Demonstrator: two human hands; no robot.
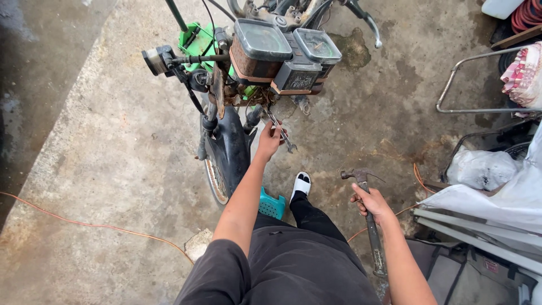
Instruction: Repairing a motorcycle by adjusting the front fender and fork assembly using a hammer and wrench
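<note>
The wrench sits just under the rusty gauges of the motorbike, slanting down to the right from the steering head. The left hand is closed around its lower part, arm stretched forward over the knee. The right hand grips a hammer partway down its handle, head up and to the far side, handle running back along the forearm; it hangs near the right leg, well apart from the bike.

The bike stands at the far middle, its black front mudguard pointing toward the person, handlebar reaching left, green bodywork behind it. A teal stool shows near the front wheel, just left of a foot in a white sandal. An orange cable trails across the stained concrete floor on the left. On the right lie a metal frame, a white bag and grey panels.
</note>
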